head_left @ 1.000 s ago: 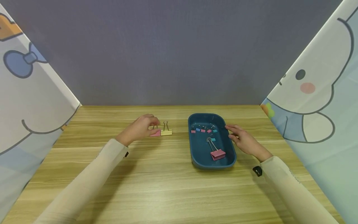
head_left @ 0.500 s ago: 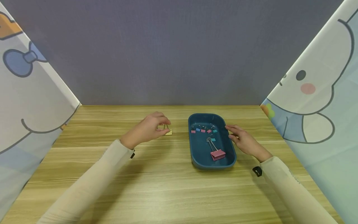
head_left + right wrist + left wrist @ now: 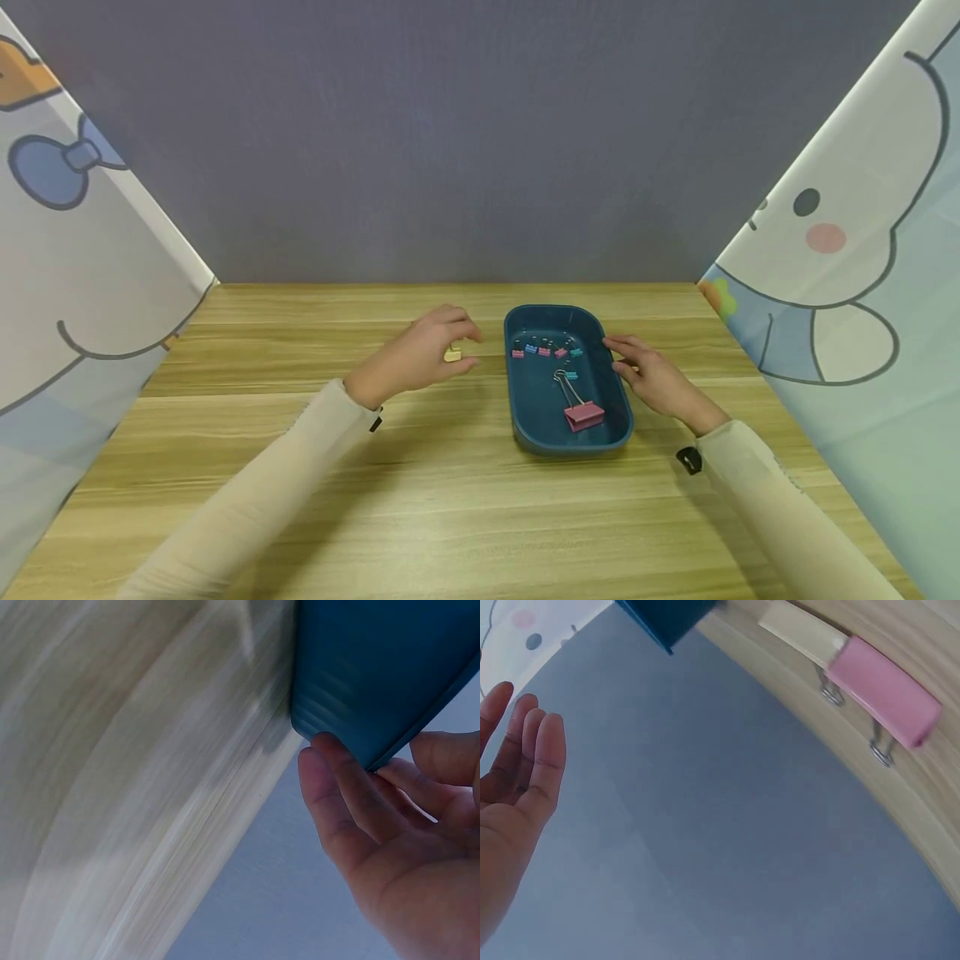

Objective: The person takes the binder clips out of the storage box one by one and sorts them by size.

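Note:
My left hand [image 3: 423, 350] hovers over two large binder clips on the table, fingers and thumb apart with nothing between them. Past the fingers shows part of a yellow binder clip [image 3: 453, 355]; in the left wrist view it [image 3: 802, 630] lies end to end with a pink binder clip [image 3: 885, 690], which the hand hides in the head view. At the right side of a blue plastic tray [image 3: 513, 400], my right hand [image 3: 660, 379] touches the rim and outer wall with extended fingers.
Inside the tray sit a large pink binder clip [image 3: 585, 415] and several small clips [image 3: 544, 351] in pink, blue and teal. A grey wall [image 3: 457, 167] stands behind the wooden table [image 3: 450, 517], with cartoon-printed panels [image 3: 862, 250] on both sides.
My left hand has moved right from over the pink binder clip, across the yellow one, towards the tray, and its fingers have spread. The right hand and tray have stayed put.

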Demonstrator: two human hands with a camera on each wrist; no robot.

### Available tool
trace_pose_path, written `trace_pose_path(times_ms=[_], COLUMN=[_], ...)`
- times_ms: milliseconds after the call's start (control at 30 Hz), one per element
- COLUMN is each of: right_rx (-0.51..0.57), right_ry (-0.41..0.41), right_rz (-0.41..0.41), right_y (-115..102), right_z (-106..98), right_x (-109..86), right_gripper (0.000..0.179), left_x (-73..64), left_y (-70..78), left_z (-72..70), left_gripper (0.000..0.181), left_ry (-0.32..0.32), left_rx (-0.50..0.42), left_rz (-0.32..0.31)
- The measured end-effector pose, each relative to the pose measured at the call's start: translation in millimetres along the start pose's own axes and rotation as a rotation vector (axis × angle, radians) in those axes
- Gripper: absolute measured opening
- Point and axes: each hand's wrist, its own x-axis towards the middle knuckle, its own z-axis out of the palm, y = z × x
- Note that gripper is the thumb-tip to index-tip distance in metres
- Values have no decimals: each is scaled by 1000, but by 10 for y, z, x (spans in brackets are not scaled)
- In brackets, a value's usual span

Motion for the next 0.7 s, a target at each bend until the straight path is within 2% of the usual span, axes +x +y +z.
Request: trace_pose_path(times_ms=[233, 467, 700], right_rx=[3, -9, -7], right_ry=[-9, -3, -12], right_rz=[7, -5, -4], right_y=[62, 71, 67], right_z=[-7, -11, -14], right_x=[4, 11, 23], right_gripper=[43, 43, 43], left_x=[86, 216, 336], left_y=[106, 219, 343], left_z=[63, 105, 198], left_gripper=[21, 22, 23], left_ry=[-6, -45, -60], left_rx=[-10, -13, -26], left_rz=[21, 18, 69])
